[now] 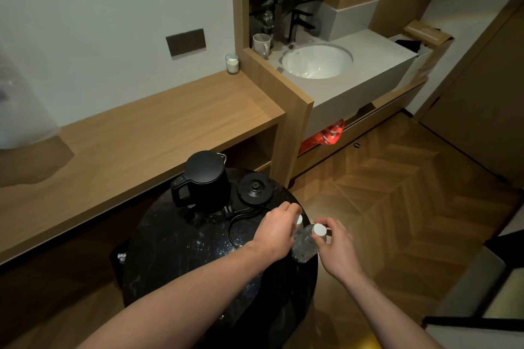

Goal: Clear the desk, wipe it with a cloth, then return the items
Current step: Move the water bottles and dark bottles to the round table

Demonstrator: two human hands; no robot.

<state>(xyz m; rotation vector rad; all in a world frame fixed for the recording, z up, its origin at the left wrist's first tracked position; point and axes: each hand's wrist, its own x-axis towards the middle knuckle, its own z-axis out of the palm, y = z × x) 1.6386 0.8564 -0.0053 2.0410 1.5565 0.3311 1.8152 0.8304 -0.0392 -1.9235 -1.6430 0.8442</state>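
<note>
Our left hand (279, 228) grips one bottle (297, 221), right hand (337, 244) grips another bottle (307, 241), both at the round table's (175, 249) edge; desk (158, 122) nearly bare; a slip could drop either on the floor (397, 193); cord (235, 221) may snag.

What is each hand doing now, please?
Left hand: closed on the far bottle.
Right hand: closed on the near bottle, fingers at its cap.
</note>
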